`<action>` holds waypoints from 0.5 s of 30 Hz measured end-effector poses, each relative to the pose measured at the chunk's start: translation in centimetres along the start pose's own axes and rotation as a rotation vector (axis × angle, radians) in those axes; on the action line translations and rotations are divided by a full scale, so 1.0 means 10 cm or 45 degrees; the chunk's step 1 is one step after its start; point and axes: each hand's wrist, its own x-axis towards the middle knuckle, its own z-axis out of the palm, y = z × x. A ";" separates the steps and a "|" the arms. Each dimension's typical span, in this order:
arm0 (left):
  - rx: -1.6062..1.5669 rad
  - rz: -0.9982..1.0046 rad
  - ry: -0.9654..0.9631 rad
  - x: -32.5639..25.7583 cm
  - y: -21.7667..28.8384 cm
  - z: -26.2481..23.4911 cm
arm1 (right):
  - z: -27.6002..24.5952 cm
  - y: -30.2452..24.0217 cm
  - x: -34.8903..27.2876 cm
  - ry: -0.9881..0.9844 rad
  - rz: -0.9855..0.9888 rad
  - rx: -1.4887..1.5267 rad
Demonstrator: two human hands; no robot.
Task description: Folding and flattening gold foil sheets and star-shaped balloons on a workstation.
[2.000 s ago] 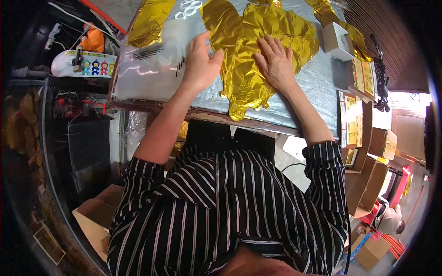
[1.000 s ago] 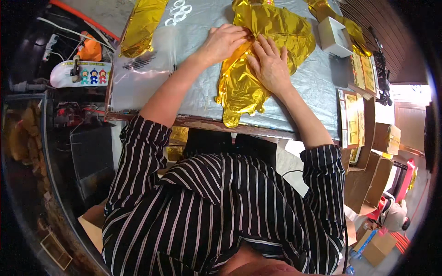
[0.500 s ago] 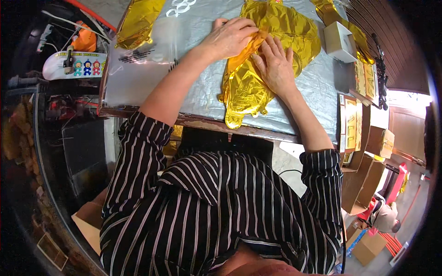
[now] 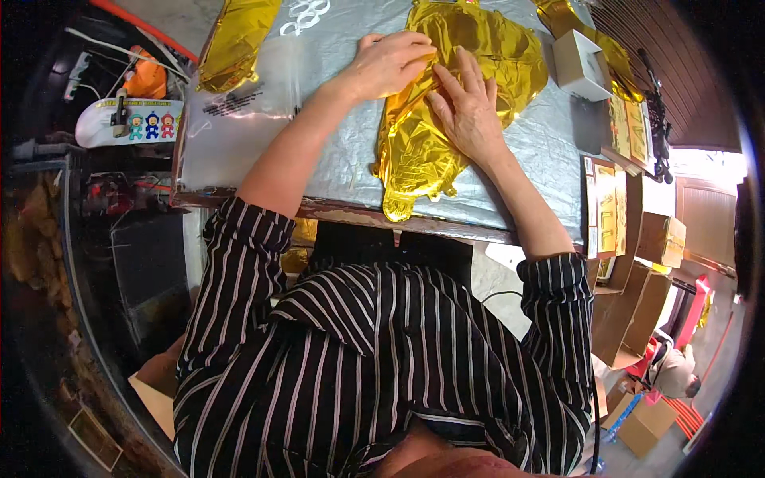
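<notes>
Folding gold foil balloon [image 4: 422,151] mid-tabletop [image 4: 239,159]: left hand [image 4: 386,64] pinches its edge, right hand [image 4: 470,111] flat, open. Next prob: press the crease.

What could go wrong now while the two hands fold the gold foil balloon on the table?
1. The left hand and right hand press creases into the gold foil balloon; thin foil might tear there.
2. Its lower tip hangs past the table edge, so it could slide off.
3. The small white box nearby might get knocked.
</notes>
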 end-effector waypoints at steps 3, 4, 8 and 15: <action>-0.240 -0.137 -0.050 0.15 -0.20 -0.01 | 0.02 0.02 0.00 0.001 0.017 0.055; -0.216 -0.127 0.003 0.17 -0.33 -0.01 | 0.02 -0.01 0.02 -0.010 0.018 0.111; -0.257 -0.049 0.068 0.23 -0.58 0.00 | 0.02 -0.05 0.03 0.025 -0.007 0.031; 0.125 -0.149 0.063 0.26 -0.67 0.02 | 0.04 -0.01 0.01 0.046 0.000 -0.002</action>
